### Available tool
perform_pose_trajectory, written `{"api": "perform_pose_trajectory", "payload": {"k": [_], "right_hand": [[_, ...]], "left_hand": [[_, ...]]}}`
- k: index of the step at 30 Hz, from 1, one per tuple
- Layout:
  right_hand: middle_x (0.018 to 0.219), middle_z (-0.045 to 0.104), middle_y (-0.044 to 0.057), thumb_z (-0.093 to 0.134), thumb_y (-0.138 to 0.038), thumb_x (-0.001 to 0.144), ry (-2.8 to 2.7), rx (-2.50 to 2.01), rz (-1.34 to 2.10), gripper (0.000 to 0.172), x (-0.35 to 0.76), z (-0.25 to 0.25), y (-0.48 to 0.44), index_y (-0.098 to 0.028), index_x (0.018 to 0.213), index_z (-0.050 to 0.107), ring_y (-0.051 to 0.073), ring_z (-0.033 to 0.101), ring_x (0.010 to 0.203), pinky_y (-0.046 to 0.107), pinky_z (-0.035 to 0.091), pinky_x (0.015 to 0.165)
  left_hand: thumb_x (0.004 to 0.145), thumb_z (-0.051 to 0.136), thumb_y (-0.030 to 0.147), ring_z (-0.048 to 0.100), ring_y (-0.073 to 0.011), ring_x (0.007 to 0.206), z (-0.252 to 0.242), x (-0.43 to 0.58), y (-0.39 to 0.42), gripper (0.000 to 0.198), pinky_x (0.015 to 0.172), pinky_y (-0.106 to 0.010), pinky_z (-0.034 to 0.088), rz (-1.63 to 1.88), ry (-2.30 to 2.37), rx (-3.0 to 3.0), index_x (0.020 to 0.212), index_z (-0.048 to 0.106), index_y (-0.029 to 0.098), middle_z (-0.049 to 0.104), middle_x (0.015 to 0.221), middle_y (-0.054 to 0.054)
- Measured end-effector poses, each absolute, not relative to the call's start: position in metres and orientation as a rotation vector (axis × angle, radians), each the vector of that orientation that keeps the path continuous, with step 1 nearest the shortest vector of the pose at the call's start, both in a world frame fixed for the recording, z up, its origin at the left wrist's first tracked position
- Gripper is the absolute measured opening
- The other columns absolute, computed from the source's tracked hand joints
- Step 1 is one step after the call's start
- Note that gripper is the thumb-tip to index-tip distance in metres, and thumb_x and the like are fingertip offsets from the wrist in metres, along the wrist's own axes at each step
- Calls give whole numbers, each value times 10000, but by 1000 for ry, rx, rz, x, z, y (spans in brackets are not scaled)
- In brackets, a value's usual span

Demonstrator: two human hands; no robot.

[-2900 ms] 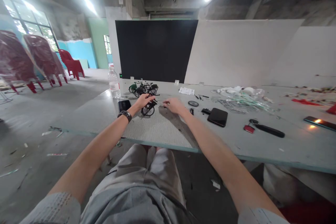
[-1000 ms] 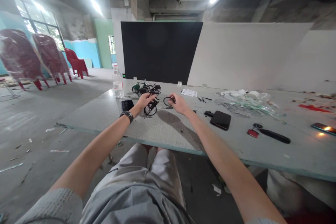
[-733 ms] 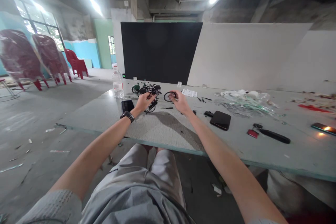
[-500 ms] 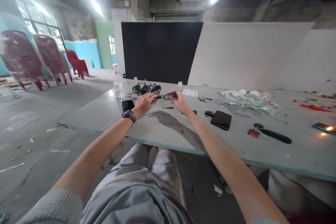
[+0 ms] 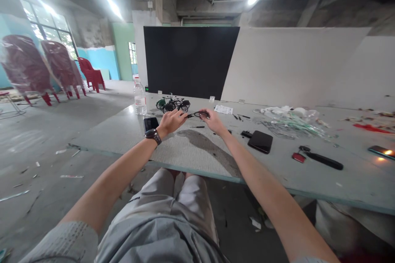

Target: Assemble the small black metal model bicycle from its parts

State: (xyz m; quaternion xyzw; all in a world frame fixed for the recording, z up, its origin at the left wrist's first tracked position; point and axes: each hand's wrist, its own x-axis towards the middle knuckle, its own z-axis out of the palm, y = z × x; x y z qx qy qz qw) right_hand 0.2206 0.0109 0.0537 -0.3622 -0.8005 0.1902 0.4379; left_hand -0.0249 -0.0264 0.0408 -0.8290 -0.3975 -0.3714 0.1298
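My left hand (image 5: pixel 171 122) is closed around a small black model bicycle frame (image 5: pixel 189 115), and most of the frame is hidden by my fingers. My right hand (image 5: pixel 213 121) pinches a small black model wheel (image 5: pixel 201 114) by its rim. The wheel sits just right of the frame's thin end, and I cannot tell whether they touch. Both hands hover over the far part of a grey mat (image 5: pixel 191 154). Just beyond my left hand stand several finished model bicycles (image 5: pixel 173 105). A thin black rod (image 5: pixel 198 126) lies below the wheel.
A water bottle (image 5: pixel 140 100) and a black phone (image 5: pixel 151 123) stand left of my hands. To the right lie a paper sheet (image 5: pixel 223 109), a black wallet-like case (image 5: pixel 260 141), a plastic parts bag (image 5: pixel 286 121), and a black-handled tool (image 5: pixel 324 161).
My left hand has lifted the black bicycle piece off the mat and brought it up toward the wheel. My right hand has picked up the wheel and holds it close to that piece.
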Motion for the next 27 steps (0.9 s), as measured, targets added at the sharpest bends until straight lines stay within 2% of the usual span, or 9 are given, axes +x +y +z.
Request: {"api": "perform_pose_trajectory", "payload": {"k": [5,10,18,21,25,27], "right_hand": [[1088,683,117,529,-336,952,-2023,-916,366,184,221,54,11,-203,1031,628,251,640,1007,421,516,928],[1068,678,109,538,-315,934,-2044,-895,450,144,219,50,12,-212,993,619,246,643,964,398,530,849],[1004,674,95,594,-307,908,-2071,-894,514,113,213,51,2,-207,959,591,232,644,906,398,541,853],[1052,679,113,614,-281,891,-2049,-863,529,136,212,50,2,-200,998,598,250,659,982,417,548,893],[1135,696,135,617,-292,908,-2051,-814,561,275,212,49,3,-198,1166,638,265,666,1089,438,555,945],[1149,715,133,598,-312,935,-2092,-807,531,262,212,50,3,-205,1161,677,267,673,1094,449,550,969]], "left_hand": [[1049,412,315,596,-250,967,39,-24,-24,329,772,-345,407,-868,-1071,-2243,1166,696,198,690,1026,-136],[1061,394,283,611,-247,957,38,-20,-25,318,807,-380,391,-695,-956,-2077,1146,686,189,693,1020,-110],[1052,429,275,621,-248,950,38,-15,-30,273,845,-393,376,-632,-951,-2037,1110,687,208,687,984,-100],[1050,434,272,621,-250,939,37,-15,-30,270,837,-394,376,-640,-944,-2049,1109,689,207,684,968,-101],[1049,444,275,620,-253,947,36,-15,-29,266,828,-391,375,-659,-946,-2074,1106,692,195,685,964,-107],[1058,428,283,620,-250,947,34,-15,-28,283,823,-388,373,-669,-944,-2076,1108,689,186,687,964,-106]]}}
